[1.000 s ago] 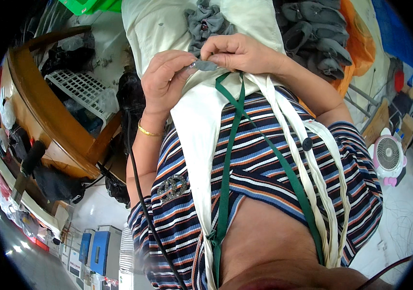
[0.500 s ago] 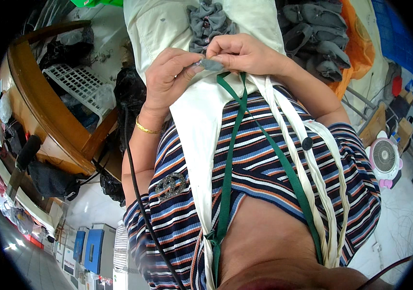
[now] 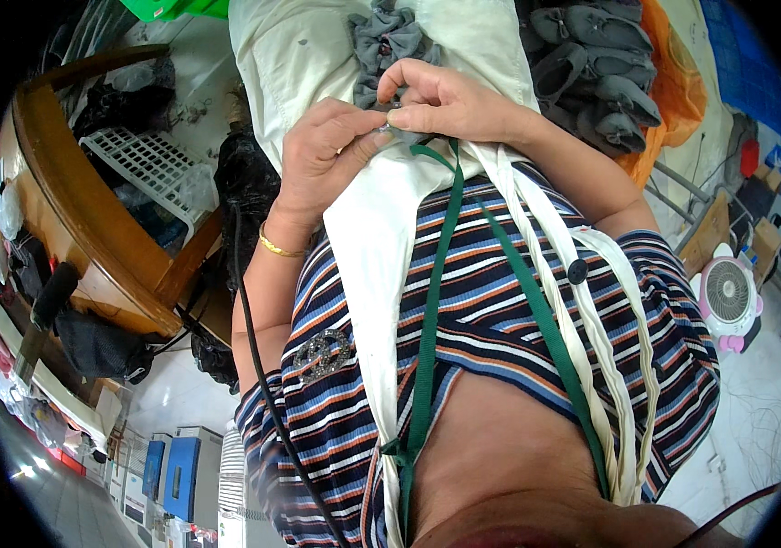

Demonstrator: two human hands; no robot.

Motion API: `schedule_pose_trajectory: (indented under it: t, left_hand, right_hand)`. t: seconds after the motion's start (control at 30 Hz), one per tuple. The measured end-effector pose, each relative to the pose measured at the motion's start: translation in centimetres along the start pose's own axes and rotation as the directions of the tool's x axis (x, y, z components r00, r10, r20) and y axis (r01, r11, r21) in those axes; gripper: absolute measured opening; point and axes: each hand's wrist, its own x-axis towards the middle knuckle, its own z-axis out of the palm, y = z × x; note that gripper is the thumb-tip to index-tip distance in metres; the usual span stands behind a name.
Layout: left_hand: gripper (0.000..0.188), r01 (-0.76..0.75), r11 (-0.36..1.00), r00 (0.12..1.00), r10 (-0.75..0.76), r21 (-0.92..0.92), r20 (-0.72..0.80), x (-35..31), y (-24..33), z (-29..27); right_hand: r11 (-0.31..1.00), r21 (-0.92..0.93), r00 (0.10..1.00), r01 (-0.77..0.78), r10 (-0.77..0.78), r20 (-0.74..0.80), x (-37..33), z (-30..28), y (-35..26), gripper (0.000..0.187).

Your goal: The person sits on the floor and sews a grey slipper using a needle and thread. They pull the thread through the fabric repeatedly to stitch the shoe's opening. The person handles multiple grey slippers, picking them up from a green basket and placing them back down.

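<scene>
In front of my waist, my left hand [image 3: 331, 137] and my right hand [image 3: 463, 102] meet, thumbs and fingertips closed on a small piece of grey cloth [image 3: 407, 136]. Most of that piece is hidden behind the fingers and thumbs. Just beyond my hands, on the white cloth over my lap [image 3: 294, 55], lies a bunched heap of grey fabric pieces [image 3: 388, 41]. White straps and a green ribbon [image 3: 429, 338] run down over my striped top, close to the hands.
To the right, several grey shoe-like fabric pieces [image 3: 609, 68] are piled beside an orange bag [image 3: 678, 82]. On the left stand a curved wooden frame [image 3: 71, 210] and a white plastic basket [image 3: 139, 169]. A small fan [image 3: 728, 290] is at the right; a black cable [image 3: 258, 356] passes my left arm.
My hands have drawn closer together, and the right thumb now presses near the left fingertips. Less of the grey cloth piece shows than before.
</scene>
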Motion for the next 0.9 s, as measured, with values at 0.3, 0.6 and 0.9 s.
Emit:
schedule_pose_trajectory:
  t: [0.3,0.6,0.9]
  left_hand:
    - [0.017,0.18,0.984,0.983,-0.18,0.002,0.024,0.3,-0.7,1.3]
    - [0.014,0.17,0.979,0.984,-0.164,0.11,-0.067,3.2,-0.2,0.3]
    - [0.018,0.029,0.973,0.963,0.034,0.229,-0.267,5.1,-1.5,-0.4]
  right_hand:
    - [0.993,-0.121,1.0,0.01,-0.011,-0.014,0.4,-0.8,-0.2,0.026]
    - [0.211,-0.934,0.736,0.289,-0.673,0.076,2.1,-1.2,-2.4,0.017]
    - [0.681,-0.504,0.771,0.532,-0.635,-0.043,2.7,1.5,-5.1,0.003]
